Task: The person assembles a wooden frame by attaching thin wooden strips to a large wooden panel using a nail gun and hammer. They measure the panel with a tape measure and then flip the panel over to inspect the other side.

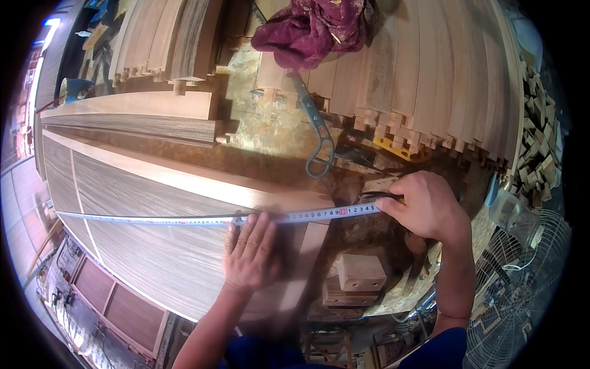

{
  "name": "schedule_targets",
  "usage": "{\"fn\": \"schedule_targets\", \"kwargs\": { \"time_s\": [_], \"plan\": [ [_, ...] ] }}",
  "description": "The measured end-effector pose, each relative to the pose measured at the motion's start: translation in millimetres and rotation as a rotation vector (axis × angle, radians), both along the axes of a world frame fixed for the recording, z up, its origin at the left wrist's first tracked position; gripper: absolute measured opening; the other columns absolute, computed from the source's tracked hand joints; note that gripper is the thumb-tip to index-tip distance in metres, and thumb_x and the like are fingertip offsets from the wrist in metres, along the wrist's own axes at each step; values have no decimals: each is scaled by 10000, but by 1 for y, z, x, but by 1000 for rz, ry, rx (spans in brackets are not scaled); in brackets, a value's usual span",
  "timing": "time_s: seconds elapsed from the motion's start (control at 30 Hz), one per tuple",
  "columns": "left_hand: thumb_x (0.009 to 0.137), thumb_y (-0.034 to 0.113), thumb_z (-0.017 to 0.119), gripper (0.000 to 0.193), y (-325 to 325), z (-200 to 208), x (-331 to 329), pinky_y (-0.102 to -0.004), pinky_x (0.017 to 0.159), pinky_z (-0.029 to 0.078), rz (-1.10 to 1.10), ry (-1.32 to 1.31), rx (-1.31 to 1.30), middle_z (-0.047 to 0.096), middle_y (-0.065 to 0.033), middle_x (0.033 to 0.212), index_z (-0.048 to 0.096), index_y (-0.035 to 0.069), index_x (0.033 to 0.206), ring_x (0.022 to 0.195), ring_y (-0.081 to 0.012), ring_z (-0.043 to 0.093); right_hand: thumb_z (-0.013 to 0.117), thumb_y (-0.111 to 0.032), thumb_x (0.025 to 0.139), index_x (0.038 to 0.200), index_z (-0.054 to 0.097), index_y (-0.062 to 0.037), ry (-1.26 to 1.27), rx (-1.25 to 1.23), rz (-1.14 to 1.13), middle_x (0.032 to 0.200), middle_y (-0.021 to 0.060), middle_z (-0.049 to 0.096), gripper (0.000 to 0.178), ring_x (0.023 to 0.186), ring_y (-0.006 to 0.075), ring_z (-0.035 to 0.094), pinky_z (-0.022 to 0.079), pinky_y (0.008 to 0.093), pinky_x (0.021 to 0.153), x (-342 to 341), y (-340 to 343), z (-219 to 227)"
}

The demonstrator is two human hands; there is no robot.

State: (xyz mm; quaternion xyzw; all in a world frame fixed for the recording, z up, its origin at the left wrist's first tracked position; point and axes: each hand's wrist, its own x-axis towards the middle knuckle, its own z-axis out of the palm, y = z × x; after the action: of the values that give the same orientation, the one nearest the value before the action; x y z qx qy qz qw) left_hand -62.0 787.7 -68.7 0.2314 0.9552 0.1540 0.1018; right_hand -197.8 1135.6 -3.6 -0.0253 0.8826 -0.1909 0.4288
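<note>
A tape measure (356,210) is drawn out across a large wood-grain panel (153,252), its pale blade running from the panel's far left to beyond its right edge. My right hand (427,206) is closed round the tape's right end, beyond the panel; a black and yellow bit shows at the fingers, and the palm hides the rest. My left hand (251,255) lies on the panel with fingers stretched out, their tips touching the blade's lower edge. Just above the blade, a pale wooden strip (178,175) runs along the panel.
Two wooden blocks (361,272) are stacked right of the panel. Tenoned boards (442,80) fill the far right, with a purple cloth (313,34) on them. A grey loop-handled tool (316,126) lies mid-bench. A wire-guarded fan (513,283) and an offcut pile (538,147) stand right.
</note>
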Motion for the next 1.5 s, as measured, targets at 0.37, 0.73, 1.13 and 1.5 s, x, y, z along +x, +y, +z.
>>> {"fn": "schedule_targets", "kwargs": {
  "time_s": [0.37, 0.73, 1.13, 1.5],
  "plan": [
    [899, 273, 543, 693, -1, 0, -1, -576, 1280, 147, -5, -15, 2, 473, -200, 1595, 487, 10, 1538, 1529, -364, 385, 697, -347, 911, 795, 706, -13, -36, 20, 13, 758, 217, 674, 354, 789, 424, 677, 526, 508, 743, -3, 0, 3],
    [914, 279, 525, 682, 0, -1, -1, -577, 1279, 151, -10, 0, 2, 479, -208, 1588, 488, 2, 1536, 1526, -368, 390, 689, -345, 918, 813, 713, -26, -23, 18, 27, 752, 201, 674, 337, 785, 415, 678, 528, 500, 742, -3, 0, 1],
    [923, 275, 522, 677, 0, 0, -2, -581, 1276, 157, -6, -8, 13, 465, -209, 1598, 479, 8, 1544, 1531, -373, 380, 691, -345, 925, 841, 733, -29, -56, 28, 18, 764, 198, 685, 329, 790, 404, 686, 535, 487, 754, -6, -2, 4],
    [925, 281, 524, 674, -1, 0, -2, -584, 1274, 166, -7, -9, 10, 460, -205, 1603, 484, 8, 1539, 1531, -373, 379, 693, -343, 920, 833, 725, -22, -81, 38, 11, 776, 197, 681, 335, 795, 407, 684, 533, 492, 752, -8, -3, 4]
  ]
}}
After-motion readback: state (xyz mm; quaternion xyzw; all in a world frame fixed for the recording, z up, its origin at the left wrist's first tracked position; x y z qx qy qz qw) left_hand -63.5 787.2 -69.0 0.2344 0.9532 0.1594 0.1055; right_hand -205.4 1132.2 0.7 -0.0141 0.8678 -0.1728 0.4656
